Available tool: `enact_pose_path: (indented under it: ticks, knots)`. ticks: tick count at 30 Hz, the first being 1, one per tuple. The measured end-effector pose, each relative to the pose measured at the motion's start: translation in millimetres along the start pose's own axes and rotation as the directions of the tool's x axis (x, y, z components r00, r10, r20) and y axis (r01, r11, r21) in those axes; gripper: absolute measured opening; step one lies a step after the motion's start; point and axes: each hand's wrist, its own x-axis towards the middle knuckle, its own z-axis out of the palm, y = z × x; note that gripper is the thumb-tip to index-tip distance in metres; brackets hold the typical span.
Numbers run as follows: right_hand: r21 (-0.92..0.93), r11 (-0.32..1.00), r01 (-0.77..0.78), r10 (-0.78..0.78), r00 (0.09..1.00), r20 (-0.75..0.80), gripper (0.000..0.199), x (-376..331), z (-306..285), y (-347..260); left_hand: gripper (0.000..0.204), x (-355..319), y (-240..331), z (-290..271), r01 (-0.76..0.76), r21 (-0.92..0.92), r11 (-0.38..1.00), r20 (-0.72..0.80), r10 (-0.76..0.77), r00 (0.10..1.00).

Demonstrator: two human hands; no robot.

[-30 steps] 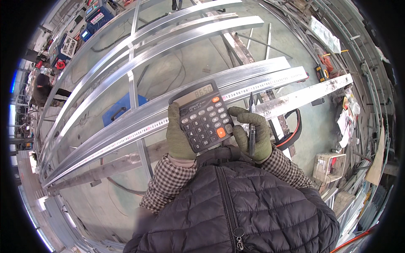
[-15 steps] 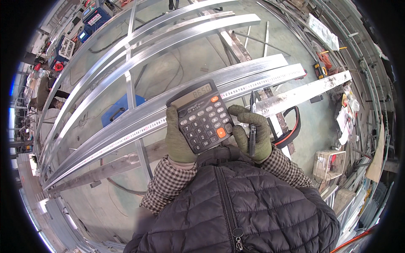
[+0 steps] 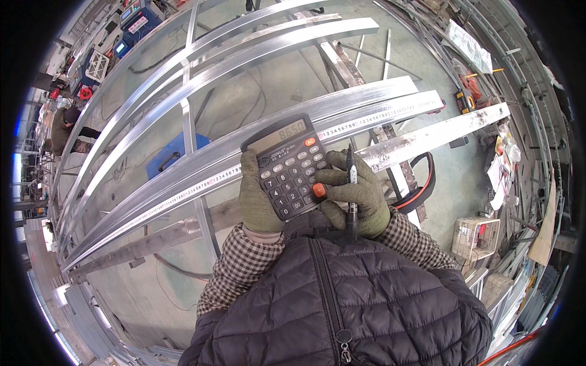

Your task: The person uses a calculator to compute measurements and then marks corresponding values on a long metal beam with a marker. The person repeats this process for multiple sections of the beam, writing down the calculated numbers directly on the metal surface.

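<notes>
Whereas the right hand in its olive-green knit glove (image 3: 361,198) stood at the calculator's right edge half a second ago, it now reaches farther left, foremost fingertips at the large orange key. Contact with the keys cannot be confirmed. The slim black marker pen with a white label band (image 3: 352,212) has shifted left with it. The right fingers are partly curled, gripping this pen nearly upright. The left hand in a matching olive-green knit glove (image 3: 259,198) is essentially unchanged: its thumb lies along the left edge of the black rectangular calculator with grey and orange keys (image 3: 287,183); its remaining fingers are hidden beneath. The calculator is held tilted in front of the dark quilted jacket (image 3: 390,287), display reading unchanged.
</notes>
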Motion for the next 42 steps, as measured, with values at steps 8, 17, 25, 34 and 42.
enact_pose_path:
  ticks: [8, 17, 25, 34, 42]
  knots:
    - [0.059, 0.998, -0.029, 0.028, 1.0, 0.007, 0.027, -8, -5, 0, 0.085, -3, 0, 10, 0.003, -0.046, 0.999, 0.041, -0.001, 0.999]
    - [0.106, 0.988, -0.112, 0.123, 0.987, -0.106, 0.023, -22, 9, 3, 0.081, -3, -2, 5, -0.022, -0.004, 1.0, -0.052, 0.022, 0.998]
    - [0.019, 1.0, -0.02, 0.021, 0.999, -0.039, 0.026, -8, -1, -1, 0.076, -2, 1, 6, 0.001, -0.1, 0.995, 0.07, 0.006, 0.998]
    - [-0.038, 0.997, 0.065, -0.064, 0.998, 0.028, 0.032, 3, -2, -3, 0.076, -5, 1, 9, -0.005, -0.058, 0.998, -0.011, 0.004, 1.0]
    - [-0.082, 0.991, 0.11, -0.104, 0.992, 0.067, 0.033, 3, 2, -1, 0.074, -5, -1, 7, 0.0, -0.035, 0.999, -0.029, -0.001, 1.0]
